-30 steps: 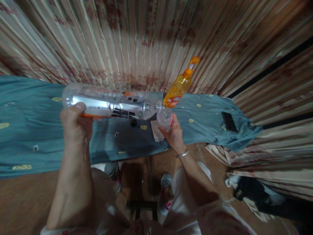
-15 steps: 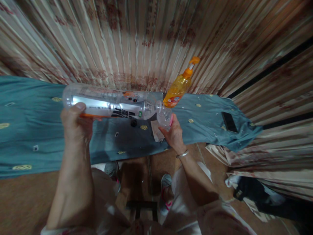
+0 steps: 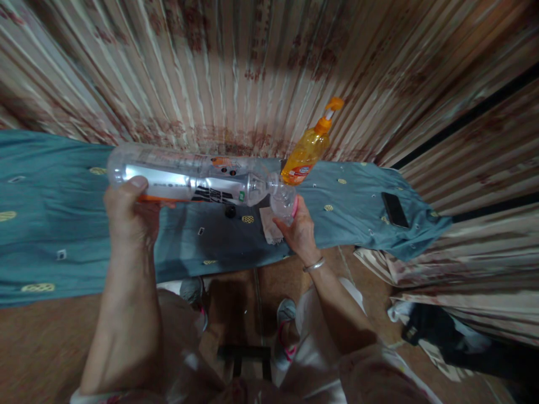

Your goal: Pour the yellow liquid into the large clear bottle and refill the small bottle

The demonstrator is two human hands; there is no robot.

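Over a teal-draped tabletop (image 3: pixel 181 238), a left hand (image 3: pixel 131 212) grips a large clear bottle (image 3: pixel 181 177) sideways, its mouth end toward the small clear container (image 3: pixel 283 202) clasped in the right hand (image 3: pixel 301 230); beyond that hand stands a pump bottle (image 3: pixel 306 154).

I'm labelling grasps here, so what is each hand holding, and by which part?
The left hand holds the large clear bottle near its base end; the right hand holds a small clear container by its lower side, as pictured.

Two hands (image 3: pixel 132 216) (image 3: pixel 302 229), two bottles (image 3: pixel 181 178) (image 3: pixel 306 152), one container (image 3: pixel 282 201), one phone (image 3: pixel 394 210)
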